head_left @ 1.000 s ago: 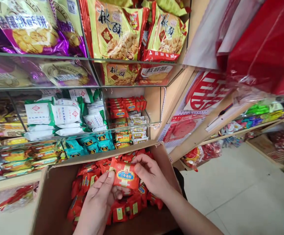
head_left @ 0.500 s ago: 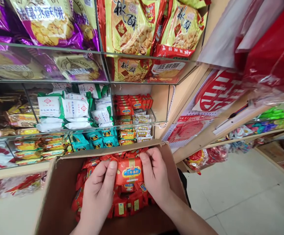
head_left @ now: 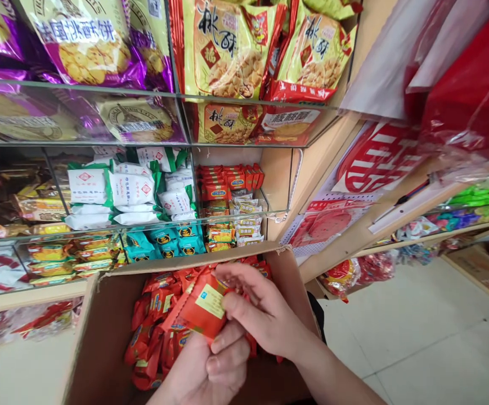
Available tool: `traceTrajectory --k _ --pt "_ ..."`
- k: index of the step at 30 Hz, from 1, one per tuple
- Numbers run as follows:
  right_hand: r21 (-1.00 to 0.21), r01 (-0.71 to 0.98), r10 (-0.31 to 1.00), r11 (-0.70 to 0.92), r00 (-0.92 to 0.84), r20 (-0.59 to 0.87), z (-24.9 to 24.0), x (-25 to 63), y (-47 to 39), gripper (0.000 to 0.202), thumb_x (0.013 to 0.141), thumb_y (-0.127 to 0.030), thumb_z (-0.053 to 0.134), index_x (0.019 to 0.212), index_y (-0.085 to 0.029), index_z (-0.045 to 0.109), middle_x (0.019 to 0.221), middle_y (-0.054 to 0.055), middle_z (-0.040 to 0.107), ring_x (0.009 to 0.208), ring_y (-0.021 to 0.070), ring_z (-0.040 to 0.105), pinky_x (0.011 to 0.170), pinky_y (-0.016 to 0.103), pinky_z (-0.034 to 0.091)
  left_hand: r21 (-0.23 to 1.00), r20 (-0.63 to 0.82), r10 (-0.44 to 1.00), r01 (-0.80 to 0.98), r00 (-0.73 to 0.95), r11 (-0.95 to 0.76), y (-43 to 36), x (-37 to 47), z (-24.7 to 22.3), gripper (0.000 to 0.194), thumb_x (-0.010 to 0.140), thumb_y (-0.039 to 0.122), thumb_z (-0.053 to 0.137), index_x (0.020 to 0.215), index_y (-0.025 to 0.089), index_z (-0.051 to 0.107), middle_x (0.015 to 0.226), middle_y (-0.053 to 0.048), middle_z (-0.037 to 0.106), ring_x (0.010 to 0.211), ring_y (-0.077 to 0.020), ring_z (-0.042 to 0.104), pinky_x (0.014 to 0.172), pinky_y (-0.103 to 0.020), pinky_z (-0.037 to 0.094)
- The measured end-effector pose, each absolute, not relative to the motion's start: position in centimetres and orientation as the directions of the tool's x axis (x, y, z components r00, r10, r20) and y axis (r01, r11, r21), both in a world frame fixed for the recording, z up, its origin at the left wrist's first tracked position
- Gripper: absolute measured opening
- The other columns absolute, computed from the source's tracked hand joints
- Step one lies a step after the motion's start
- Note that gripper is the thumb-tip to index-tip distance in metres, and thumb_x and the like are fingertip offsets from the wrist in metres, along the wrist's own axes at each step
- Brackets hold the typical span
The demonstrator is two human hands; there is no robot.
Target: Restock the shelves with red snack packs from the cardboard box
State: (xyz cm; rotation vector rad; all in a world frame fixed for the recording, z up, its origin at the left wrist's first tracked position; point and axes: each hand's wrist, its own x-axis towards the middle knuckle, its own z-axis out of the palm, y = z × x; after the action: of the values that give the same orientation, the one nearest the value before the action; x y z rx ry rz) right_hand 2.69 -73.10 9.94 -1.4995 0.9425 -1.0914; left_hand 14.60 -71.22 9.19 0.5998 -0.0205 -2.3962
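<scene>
A red packet of soda crackers (head_left: pixel 205 306) is held up over an open cardboard box (head_left: pixel 288 270), its pale yellow label side facing me. My right hand (head_left: pixel 265 312) pinches the packet's right end between thumb and fingers. At its lower edge, my left hand (head_left: pixel 219 365) grips with curled fingers; the thumb is mostly hidden. Beneath both hands, many similar red packets (head_left: pixel 149 337) lie loosely in the box, partly covered by my hands.
Just behind the box stands a glass-fronted shelf (head_left: pixel 151 225) with divided bins of wrapped snacks. Red packets (head_left: pixel 231 180) fill one bin. Large snack bags (head_left: pixel 231 50) sit above. Red plastic bags (head_left: pixel 467 95) hang at the right, over a tiled floor (head_left: pixel 413 337).
The packet has been turned from its logo side to its label side and tilted. My left hand has moved right and down, below the packet, close to my right hand.
</scene>
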Motion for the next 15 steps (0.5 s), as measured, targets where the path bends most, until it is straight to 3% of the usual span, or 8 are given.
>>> traceTrajectory --k 3,6,9,12,15 --pt "-0.993 -0.042 -0.943 -0.106 0.32 0.087 10.2 2.7 -73.3 0.018 0.082 -0.033 0.052 0.096 -0.022 0.055 0.089 0.0 0.062 0.082 0.0132 0.059 0.073 0.024 0.047 0.233 -0.48 -0.544 0.498 -0.688 -0.836 -70.5 14.2 9.0 0.042 0.058 0.027 0.071 0.038 0.016 0.036 0.03 0.011 0.029 0.025 0.0045 0.017 0.027 -0.008 0.015" --pt "-0.988 -0.095 -0.961 -0.12 0.26 0.092 10.9 2.3 -73.4 0.019 0.082 -0.033 0.053 0.096 -0.021 0.057 0.087 -0.001 0.062 0.077 0.0115 0.059 0.067 0.021 0.046 0.513 -0.612 -0.708 0.503 -0.353 -0.695 -70.3 14.6 8.6 0.026 0.062 0.028 0.068 0.048 0.015 0.05 0.04 0.005 0.049 0.033 -0.0013 0.038 0.034 -0.012 0.028" --pt "-0.956 -0.209 -0.96 -0.207 0.234 0.156 11.5 1.7 -73.5 0.021 0.081 -0.031 0.055 0.097 -0.02 0.059 0.089 0.0 0.064 0.079 0.0117 0.059 0.071 0.021 0.045 0.696 -0.433 -0.9 0.615 -0.056 -0.372 -70.4 15.6 8.8 0.015 0.064 0.033 0.064 0.069 0.019 0.061 0.061 0.0 0.062 0.05 -0.0093 0.051 0.048 -0.021 0.043" --pt "-0.957 -0.2 -0.962 -0.209 0.216 0.165 11.6 1.6 -73.4 0.021 0.078 -0.032 0.058 0.094 -0.019 0.06 0.087 0.001 0.065 0.079 0.0124 0.059 0.07 0.022 0.046 0.749 -0.293 -0.955 0.63 0.039 -0.204 -70.8 16.4 9.6 0.042 0.066 0.049 0.061 0.099 0.023 0.058 0.076 -0.001 0.065 0.054 -0.0119 0.053 0.051 -0.025 0.047" --pt "-0.974 -0.177 -0.972 -0.14 0.214 0.1 11.3 1.9 -73.3 0.018 0.077 -0.034 0.058 0.086 -0.018 0.059 0.08 0.0 0.063 0.073 0.012 0.058 0.066 0.022 0.046 0.872 -0.259 -0.956 0.46 0.139 -0.169 -71.5 16.7 10.5 0.037 0.063 0.04 0.069 0.095 0.025 0.056 0.075 0.001 0.065 0.057 -0.011 0.056 0.054 -0.022 0.049"
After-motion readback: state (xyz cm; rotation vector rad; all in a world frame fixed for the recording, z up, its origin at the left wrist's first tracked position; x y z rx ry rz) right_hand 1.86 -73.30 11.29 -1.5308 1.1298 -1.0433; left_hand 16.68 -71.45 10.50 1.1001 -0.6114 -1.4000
